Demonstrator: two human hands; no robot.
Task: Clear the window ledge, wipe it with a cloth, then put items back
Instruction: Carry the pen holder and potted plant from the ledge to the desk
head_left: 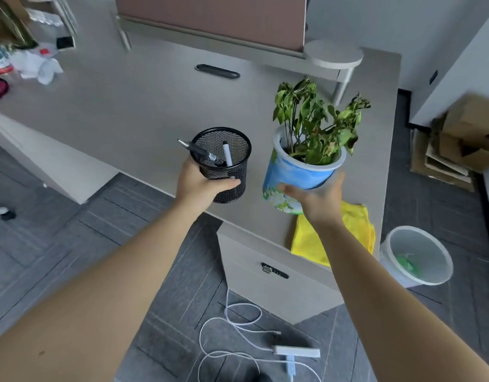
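Observation:
My left hand [200,186] grips a black mesh pen holder [224,164] with a black pen and a white marker inside, held over the front of a grey desk [127,106]. My right hand [317,199] holds a blue flower-printed pot [292,175] from below and behind, tilted a little, with a wilted green plant [317,125] in it. A yellow cloth [309,241] lies on the desk's near right corner, partly hidden under my right wrist. The window ledge is not in view.
A round white stand [334,55] and a black slot [217,71] are at the desk's back. White tissues [36,66] lie far left. On the floor: a white bin [419,257], cardboard boxes [463,139], white cables and an adapter [295,351].

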